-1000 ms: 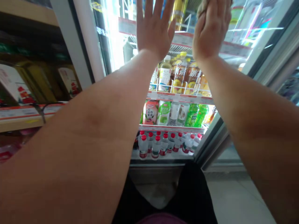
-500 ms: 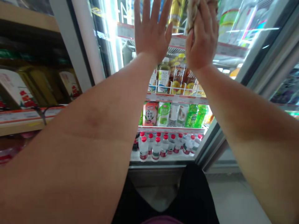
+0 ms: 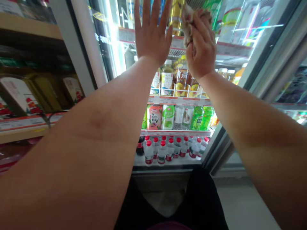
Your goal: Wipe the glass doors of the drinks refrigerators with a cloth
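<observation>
My left hand is raised with its fingers spread flat against the glass door of a drinks fridge, holding nothing. Right beside it, my right hand is closed on a crumpled beige cloth and presses it to the same glass near the upper shelf. Behind the glass stand rows of tea bottles, green drink bottles and small red-capped water bottles.
A wooden shelf with boxed goods and price strips stands at the left. The fridge's grey frame rises between them. Another glass door is at the right, with tiled floor below.
My right hand has slid left and down across the glass, closing round the cloth. My left hand has stayed flat on the glass, drifting slightly left.
</observation>
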Available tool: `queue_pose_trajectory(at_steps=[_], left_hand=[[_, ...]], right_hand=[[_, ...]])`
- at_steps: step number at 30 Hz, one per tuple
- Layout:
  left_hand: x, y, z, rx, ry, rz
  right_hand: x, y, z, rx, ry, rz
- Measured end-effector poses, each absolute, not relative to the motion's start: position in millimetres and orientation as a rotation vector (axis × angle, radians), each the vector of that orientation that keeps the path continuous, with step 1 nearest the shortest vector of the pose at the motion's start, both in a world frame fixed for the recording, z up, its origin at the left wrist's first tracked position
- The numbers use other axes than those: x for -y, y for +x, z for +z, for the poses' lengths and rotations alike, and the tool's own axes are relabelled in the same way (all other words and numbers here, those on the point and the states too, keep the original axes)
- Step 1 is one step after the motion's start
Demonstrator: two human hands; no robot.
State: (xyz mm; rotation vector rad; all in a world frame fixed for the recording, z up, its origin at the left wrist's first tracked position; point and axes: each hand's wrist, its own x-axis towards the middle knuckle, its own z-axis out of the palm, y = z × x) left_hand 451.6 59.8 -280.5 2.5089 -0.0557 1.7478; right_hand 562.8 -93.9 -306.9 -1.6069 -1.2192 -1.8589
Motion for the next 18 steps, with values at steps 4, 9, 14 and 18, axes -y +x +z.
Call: queue_pose_trajectory(at_steps=[4,9,14,18], left_hand=[[-56.1,447.1,-282.6,-0.07,2.542,1.814],[-58.9,450.6,-283.0,-0.008,2.502,1.899],[-57.1,451.8,-283.5,-0.201,2.602,2.037],[-59.9,454.0,-285.4,-0.142,2.522,2.145]], right_hand=[[95.4,565.0,-317.4,1.268,-1.516,-1.922],[101.6,567.3,-331.8,1.406,-1.6,-1.847],[107.5,567.8,-336.4,1.655,-1.652,-1.686],[108.1,561.3,-328.8,1.656,-1.679,-1.666]])
